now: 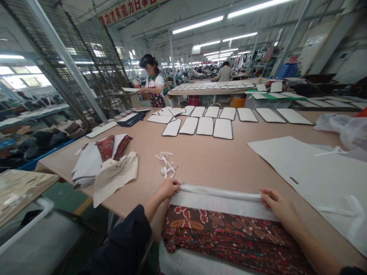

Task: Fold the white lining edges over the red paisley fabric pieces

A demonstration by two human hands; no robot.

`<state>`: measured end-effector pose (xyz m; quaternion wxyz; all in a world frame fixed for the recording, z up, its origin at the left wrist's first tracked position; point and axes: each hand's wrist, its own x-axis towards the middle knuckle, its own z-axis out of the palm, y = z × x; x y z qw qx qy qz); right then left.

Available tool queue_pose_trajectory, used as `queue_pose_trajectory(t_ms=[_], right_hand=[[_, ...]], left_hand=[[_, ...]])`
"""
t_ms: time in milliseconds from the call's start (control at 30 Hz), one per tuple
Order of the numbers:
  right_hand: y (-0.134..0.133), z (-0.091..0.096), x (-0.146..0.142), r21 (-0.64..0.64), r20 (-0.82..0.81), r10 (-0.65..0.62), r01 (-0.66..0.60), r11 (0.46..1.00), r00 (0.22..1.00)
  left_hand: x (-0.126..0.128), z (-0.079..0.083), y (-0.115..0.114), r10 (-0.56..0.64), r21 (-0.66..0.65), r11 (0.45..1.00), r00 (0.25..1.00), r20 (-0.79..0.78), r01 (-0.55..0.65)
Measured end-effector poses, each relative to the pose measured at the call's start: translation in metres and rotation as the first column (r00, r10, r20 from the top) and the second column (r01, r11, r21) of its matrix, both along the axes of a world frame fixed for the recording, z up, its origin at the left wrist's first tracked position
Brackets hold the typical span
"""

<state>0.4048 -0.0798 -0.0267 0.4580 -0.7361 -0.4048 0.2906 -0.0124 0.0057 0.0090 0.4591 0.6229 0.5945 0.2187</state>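
Observation:
A stack of brown-red floral fabric [220,225] lies in folds at the table's near edge, on a whitish translucent sheet [200,196]. My left hand [171,187] pinches the left end of a narrow white strip [220,191] along the sheet's far edge. At the strip's right end, my right hand [271,196] has its fingers closed on it. Between both hands the strip runs nearly straight, just beyond the floral fabric. Whether the strip is a separate tape or the sheet's folded edge, I cannot tell. Loose white ties [166,166] lie beyond my left hand.
White dark-edged panels [223,128] lie in rows across the brown table [206,160]. To the left sits a pile of pale and floral cloth [88,162]; at the right, a large white sheet [301,164]. A co-worker [155,86] stands beyond the table holding a panel.

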Motion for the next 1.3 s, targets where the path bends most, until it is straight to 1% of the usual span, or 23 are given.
queue_pose_trajectory(t_ms=[100, 167, 267, 433, 567, 700, 933, 1133, 1300], right_hand=[[0.0, -0.004, 0.005, -0.113, 0.245, 0.072, -0.045, 0.993, 0.967], [0.001, -0.007, 0.008, -0.145, 0.369, 0.102, -0.051, 0.988, 0.924], [0.002, -0.012, 0.01, -0.155, 0.457, 0.129, -0.064, 0.986, 0.88], [0.001, -0.016, 0.011, -0.161, 0.546, 0.149, -0.071, 0.984, 0.824], [0.0, -0.016, 0.011, -0.187, 0.58, 0.153, -0.052, 0.981, 0.8], [0.001, -0.018, 0.012, -0.184, 0.589, 0.164, -0.065, 0.981, 0.792], [0.0, -0.014, 0.008, -0.178, 0.6, 0.152, -0.053, 0.983, 0.786], [0.0, -0.012, 0.007, -0.172, 0.596, 0.147, -0.054, 0.984, 0.789], [0.0, -0.015, 0.008, -0.184, 0.61, 0.165, -0.064, 0.981, 0.775]], left_hand=[[0.001, -0.007, 0.002, 0.029, 0.055, 0.998, 0.996, -0.082, -0.024], [0.001, -0.012, 0.004, 0.036, 0.094, 0.995, 0.994, -0.107, -0.026], [0.002, -0.017, 0.007, 0.029, 0.144, 0.99, 0.989, -0.146, -0.007], [0.006, -0.018, 0.011, 0.002, 0.204, 0.978, 0.979, -0.202, 0.04], [0.01, -0.019, 0.01, 0.008, 0.235, 0.971, 0.97, -0.244, 0.051], [0.012, -0.019, 0.008, 0.026, 0.271, 0.961, 0.953, -0.302, 0.06], [0.014, -0.017, 0.007, 0.056, 0.243, 0.97, 0.934, -0.354, 0.033], [0.015, -0.015, 0.007, 0.045, 0.238, 0.97, 0.922, -0.385, 0.052], [0.02, -0.008, 0.001, 0.039, 0.253, 0.963, 0.882, -0.469, 0.092]])
